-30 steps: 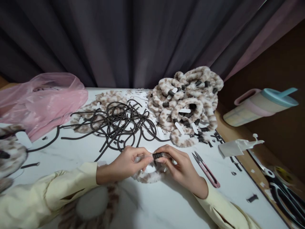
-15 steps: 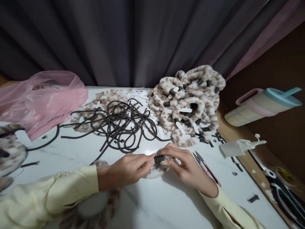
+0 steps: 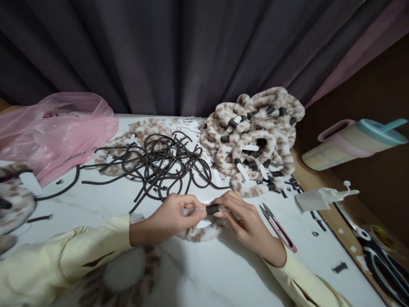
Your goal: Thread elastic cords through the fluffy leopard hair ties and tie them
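Observation:
Between my two hands is a furry white and brown ring [image 3: 204, 233] with a dark ribbed wrap [image 3: 213, 209] on its upper side. The thumb and fingers of my left hand [image 3: 174, 216] are pinched at the left end of the wrap, closed on the ring. At the wrap's right end, my right hand [image 3: 244, 221] holds the ring between thumb and fingers. A tangle of black cords [image 3: 169, 164] lies just behind my hands. Pink-handled snips [image 3: 277, 228] rest to the right of my right hand, blades apart.
A pile of furry rings [image 3: 255, 140] stands at the back right, near a lidded tumbler [image 3: 345, 145]. Black-handled scissors [image 3: 380, 264] lie at the right edge. A pink plastic bag [image 3: 70, 132] is at the left, and another furry ring [image 3: 150, 273] is at the bottom.
My left hand has risen slightly and its fingers are more bent. More of the ring now shows below my hands, and the dark wrap sits a little higher.

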